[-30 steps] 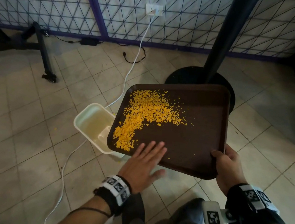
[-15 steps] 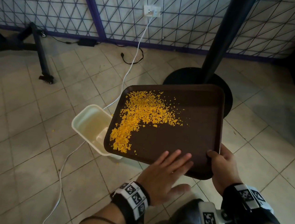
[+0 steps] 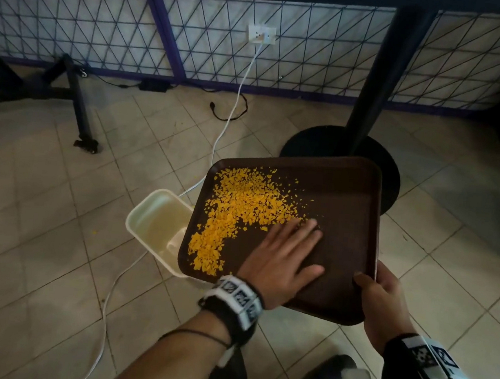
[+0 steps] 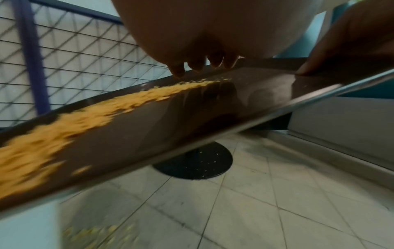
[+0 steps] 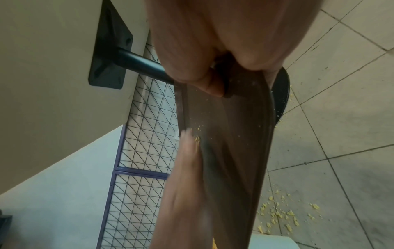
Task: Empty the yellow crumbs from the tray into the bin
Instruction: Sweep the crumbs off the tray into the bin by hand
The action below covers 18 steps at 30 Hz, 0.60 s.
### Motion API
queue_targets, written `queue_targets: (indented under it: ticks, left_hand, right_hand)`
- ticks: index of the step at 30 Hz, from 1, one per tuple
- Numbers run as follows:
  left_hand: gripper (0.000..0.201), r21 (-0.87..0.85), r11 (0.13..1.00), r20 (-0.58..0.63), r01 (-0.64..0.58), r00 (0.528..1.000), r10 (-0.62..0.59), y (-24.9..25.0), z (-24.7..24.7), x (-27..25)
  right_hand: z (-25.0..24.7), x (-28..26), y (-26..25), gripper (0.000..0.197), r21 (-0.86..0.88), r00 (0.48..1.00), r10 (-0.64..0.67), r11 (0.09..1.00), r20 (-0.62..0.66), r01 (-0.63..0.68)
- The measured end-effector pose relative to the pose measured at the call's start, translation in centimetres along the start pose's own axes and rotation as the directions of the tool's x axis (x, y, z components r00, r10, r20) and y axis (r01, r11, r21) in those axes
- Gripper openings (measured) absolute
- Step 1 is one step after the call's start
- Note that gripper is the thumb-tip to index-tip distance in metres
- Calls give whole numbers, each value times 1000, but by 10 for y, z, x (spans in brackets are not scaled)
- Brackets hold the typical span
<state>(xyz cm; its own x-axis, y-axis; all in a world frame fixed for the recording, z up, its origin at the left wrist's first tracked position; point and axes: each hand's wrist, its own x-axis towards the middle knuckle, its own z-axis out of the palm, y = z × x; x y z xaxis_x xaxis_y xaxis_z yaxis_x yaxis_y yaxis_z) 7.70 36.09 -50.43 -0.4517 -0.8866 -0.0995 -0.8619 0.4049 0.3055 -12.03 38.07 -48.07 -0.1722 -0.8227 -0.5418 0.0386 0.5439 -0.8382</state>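
Note:
A dark brown tray is held tilted down to the left, its left edge over a cream bin on the floor. Yellow crumbs lie heaped on the tray's left half, also blurred in the left wrist view. My left hand lies flat on the tray, fingers straight, fingertips at the right edge of the crumbs. My right hand grips the tray's near right corner, thumb on top of the rim.
A black table post and round base stand just behind the tray. A white cable runs from a wall socket past the bin. Some spilled crumbs lie on the tiled floor. A black stand leg is at far left.
My left hand has moved from the tray's near edge up onto its surface, reaching the crumb pile. The tray stays tilted over the bin in my right hand.

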Motion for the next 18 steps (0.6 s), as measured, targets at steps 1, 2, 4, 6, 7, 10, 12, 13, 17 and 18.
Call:
queue_targets:
  ticks: [1, 2, 4, 6, 7, 10, 12, 13, 17, 18]
  left_hand:
    - [66, 10, 999, -4, -31, 1000, 31, 8, 2, 13]
    - [66, 26, 999, 2, -48, 999, 48, 14, 5, 23]
    - [67, 54, 998, 19, -38, 999, 37, 13, 10, 33]
    - [67, 59, 998, 40, 13, 999, -16, -4, 15, 29]
    - [67, 57, 997, 54, 52, 997, -55, -16, 16, 22]
    - [69, 71, 979, 122, 191, 972, -198, -58, 23, -9]
    - [70, 69, 960, 154, 272, 948, -279, -80, 24, -31]
    - [71, 64, 953, 158, 297, 939, -304, -87, 23, -38]
    - [69, 14, 961, 89, 275, 957, -275, -67, 10, -32]
    - [68, 0, 975, 55, 224, 973, -223, -53, 7, -22]
  right_hand:
    - [1, 0, 1, 35, 10, 1000, -1, 1000, -2, 1]
    - [1, 1, 2, 37, 16, 1000, -2, 1000, -2, 2]
    - [2, 1, 3, 39, 17, 1000, -5, 1000, 1, 5]
    - [3, 0, 4, 37, 9, 1000, -5, 1000, 7, 5]
    - [4, -1, 3, 36, 1, 1000, -3, 1000, 12, 3]
    - [5, -4, 1, 33, -22, 1000, 1, 1000, 28, 0]
    - [7, -6, -1, 31, -45, 1000, -3, 999, 29, 4]
    - [8, -7, -1, 30, -53, 1000, -5, 999, 26, 6]
    - [12, -10, -4, 29, -59, 1000, -12, 998, 17, 13]
    - [13, -9, -3, 29, -53, 1000, -10, 999, 13, 11]
